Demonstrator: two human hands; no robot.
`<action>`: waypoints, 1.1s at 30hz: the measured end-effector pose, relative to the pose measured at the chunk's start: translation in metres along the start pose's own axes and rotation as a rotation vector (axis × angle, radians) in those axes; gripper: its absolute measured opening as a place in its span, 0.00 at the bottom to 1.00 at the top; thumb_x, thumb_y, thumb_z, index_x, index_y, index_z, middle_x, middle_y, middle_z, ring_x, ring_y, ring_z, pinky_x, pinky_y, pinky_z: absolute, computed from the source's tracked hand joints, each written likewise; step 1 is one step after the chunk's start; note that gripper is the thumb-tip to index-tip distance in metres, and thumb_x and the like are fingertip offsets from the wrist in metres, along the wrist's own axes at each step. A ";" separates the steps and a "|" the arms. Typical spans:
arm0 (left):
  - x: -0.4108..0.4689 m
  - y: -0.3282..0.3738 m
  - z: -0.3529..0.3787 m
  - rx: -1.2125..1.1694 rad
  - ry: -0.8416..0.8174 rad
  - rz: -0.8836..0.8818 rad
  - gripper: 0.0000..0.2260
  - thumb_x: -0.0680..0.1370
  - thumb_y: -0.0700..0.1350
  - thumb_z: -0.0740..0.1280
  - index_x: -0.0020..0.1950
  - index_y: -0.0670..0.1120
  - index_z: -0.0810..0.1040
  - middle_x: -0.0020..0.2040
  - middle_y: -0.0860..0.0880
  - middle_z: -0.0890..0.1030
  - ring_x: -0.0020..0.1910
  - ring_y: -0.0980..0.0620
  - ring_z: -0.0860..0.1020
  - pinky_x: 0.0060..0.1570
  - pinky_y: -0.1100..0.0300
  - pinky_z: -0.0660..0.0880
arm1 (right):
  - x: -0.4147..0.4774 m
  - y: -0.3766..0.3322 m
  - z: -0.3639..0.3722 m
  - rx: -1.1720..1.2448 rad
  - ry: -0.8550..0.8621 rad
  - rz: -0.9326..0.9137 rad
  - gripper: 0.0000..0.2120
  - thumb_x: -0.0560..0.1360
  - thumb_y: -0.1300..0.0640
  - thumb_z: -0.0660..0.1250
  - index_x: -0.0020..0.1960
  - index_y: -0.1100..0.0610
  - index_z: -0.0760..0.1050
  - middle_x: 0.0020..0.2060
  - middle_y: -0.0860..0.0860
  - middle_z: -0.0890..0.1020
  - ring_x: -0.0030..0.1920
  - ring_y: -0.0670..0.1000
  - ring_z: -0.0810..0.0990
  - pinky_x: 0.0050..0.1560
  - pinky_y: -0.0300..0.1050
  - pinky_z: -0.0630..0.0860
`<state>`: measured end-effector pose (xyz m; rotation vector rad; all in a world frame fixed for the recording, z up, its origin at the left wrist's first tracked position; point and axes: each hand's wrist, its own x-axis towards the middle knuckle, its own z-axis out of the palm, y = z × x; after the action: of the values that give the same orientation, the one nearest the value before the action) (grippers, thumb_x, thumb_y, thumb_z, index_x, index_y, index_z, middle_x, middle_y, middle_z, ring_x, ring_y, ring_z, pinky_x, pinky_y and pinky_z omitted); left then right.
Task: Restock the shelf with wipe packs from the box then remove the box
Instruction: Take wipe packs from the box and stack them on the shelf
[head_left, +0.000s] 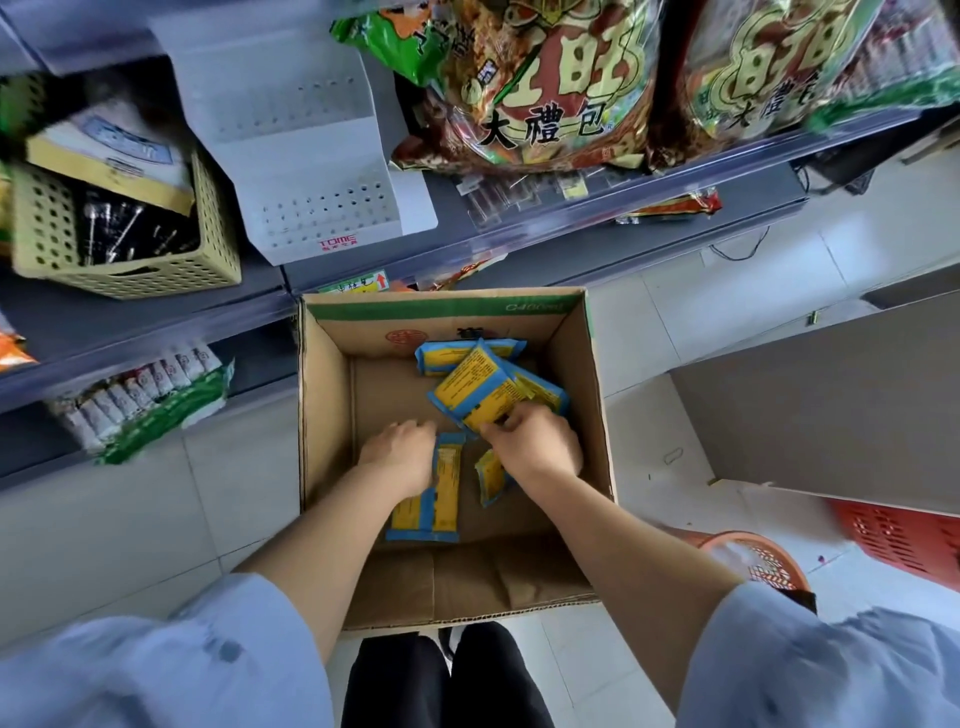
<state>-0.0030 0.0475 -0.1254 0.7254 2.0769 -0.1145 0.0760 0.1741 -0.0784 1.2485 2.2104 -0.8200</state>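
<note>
Well inside box (327, 415), right hand (540, 441) pinches pack (475, 389)

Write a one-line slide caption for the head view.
Right hand grips a wipe pack in the cardboard box; left hand beside a second pack.

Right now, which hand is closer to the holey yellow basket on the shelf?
Left. The left hand sits in the box, below and right of the basket; the right hand is farther right, pinching a wipe pack.
</note>
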 end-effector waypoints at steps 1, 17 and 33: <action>0.001 0.000 0.004 0.014 -0.005 -0.007 0.29 0.76 0.48 0.70 0.74 0.47 0.62 0.68 0.45 0.70 0.68 0.44 0.67 0.64 0.48 0.69 | 0.000 0.001 -0.001 -0.002 -0.007 -0.001 0.10 0.75 0.47 0.67 0.45 0.53 0.77 0.43 0.51 0.82 0.46 0.55 0.81 0.39 0.41 0.71; -0.034 -0.003 -0.014 0.095 0.441 0.106 0.17 0.75 0.47 0.67 0.63 0.50 0.70 0.57 0.47 0.69 0.55 0.46 0.72 0.37 0.54 0.70 | -0.016 -0.006 -0.005 -0.050 -0.095 -0.057 0.18 0.73 0.60 0.66 0.61 0.55 0.67 0.53 0.54 0.79 0.55 0.58 0.78 0.44 0.43 0.70; 0.012 -0.001 0.038 0.106 0.086 -0.009 0.35 0.75 0.40 0.67 0.77 0.51 0.54 0.71 0.43 0.64 0.71 0.42 0.62 0.65 0.49 0.64 | -0.003 0.020 0.005 -0.038 -0.065 -0.024 0.16 0.77 0.61 0.62 0.64 0.53 0.69 0.56 0.54 0.78 0.56 0.58 0.78 0.47 0.47 0.76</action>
<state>0.0191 0.0394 -0.1570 0.7980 2.1691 -0.2024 0.0955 0.1773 -0.0851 1.1639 2.1833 -0.8128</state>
